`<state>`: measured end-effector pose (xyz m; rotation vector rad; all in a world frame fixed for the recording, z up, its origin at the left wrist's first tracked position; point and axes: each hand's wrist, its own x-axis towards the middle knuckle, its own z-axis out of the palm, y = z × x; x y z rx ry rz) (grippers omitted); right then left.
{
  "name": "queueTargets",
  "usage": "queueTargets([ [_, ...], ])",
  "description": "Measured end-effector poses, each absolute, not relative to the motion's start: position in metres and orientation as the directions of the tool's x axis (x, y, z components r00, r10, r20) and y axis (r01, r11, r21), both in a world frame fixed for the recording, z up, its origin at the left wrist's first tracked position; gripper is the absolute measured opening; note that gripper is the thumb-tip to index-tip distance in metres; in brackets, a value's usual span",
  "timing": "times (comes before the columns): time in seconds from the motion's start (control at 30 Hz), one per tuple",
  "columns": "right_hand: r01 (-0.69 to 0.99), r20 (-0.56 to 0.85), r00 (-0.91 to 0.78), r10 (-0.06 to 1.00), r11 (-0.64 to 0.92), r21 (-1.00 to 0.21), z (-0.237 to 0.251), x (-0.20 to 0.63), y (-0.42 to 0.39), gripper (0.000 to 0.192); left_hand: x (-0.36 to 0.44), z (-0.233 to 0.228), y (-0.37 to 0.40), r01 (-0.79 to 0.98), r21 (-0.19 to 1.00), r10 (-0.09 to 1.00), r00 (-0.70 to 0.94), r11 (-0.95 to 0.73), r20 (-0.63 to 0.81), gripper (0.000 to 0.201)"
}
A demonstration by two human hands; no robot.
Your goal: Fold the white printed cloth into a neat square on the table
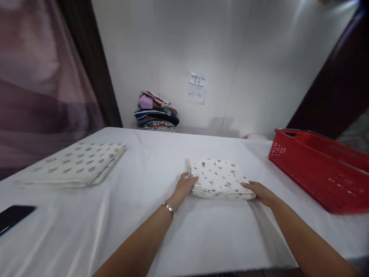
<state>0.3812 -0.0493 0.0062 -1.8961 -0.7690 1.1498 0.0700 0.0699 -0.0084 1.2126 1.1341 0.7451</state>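
A folded white cloth (pixel 216 175) with a small dark print lies between my two hands near the middle of the table. My left hand (pixel 184 185) grips its left edge, thumb on top and the other fingers mostly hidden beneath or behind the edge. At the opposite side, my right hand (pixel 259 192) holds the near right corner in the same way, thumb above. Several layers show along the front fold. A bracelet (pixel 169 209) circles my left wrist.
Another folded cloth (pixel 80 163) with a leaf-like print lies at the left on the white-covered table (pixel 138 231). A dark flat object (pixel 14 217) sits at the left edge. On the right stands a red plastic basket (pixel 317 173). Piled fabrics (pixel 157 113) rest by the back wall.
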Motion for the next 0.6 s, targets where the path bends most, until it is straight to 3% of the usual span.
queueTargets([
  [0.1, 0.123, -0.432, 0.434, 0.791, -0.527, -0.841, 0.001, 0.385, -0.049, 0.044, 0.076, -0.004, 0.062, -0.063, 0.920, 0.878, 0.330, 0.386, -0.346, 0.075],
  [0.2, 0.120, -0.420, 0.461, 0.782, -0.524, -0.843, -0.002, 0.387, -0.047, 0.048, 0.078, -0.004, 0.060, -0.105, 0.916, 0.894, 0.289, 0.386, -0.343, 0.082],
  [0.47, 0.032, -0.454, 0.460, 0.763, -0.525, -0.850, 0.004, 0.381, -0.048, 0.053, 0.072, -0.006, 0.059, 0.063, 0.963, 0.945, 0.182, 0.263, -0.271, 0.072],
  [0.6, 0.125, -0.421, 0.453, 0.786, -0.524, -0.843, 0.003, 0.383, -0.047, 0.051, 0.067, -0.003, 0.056, 0.163, 0.969, 0.964, 0.158, 0.188, -0.214, 0.070],
])
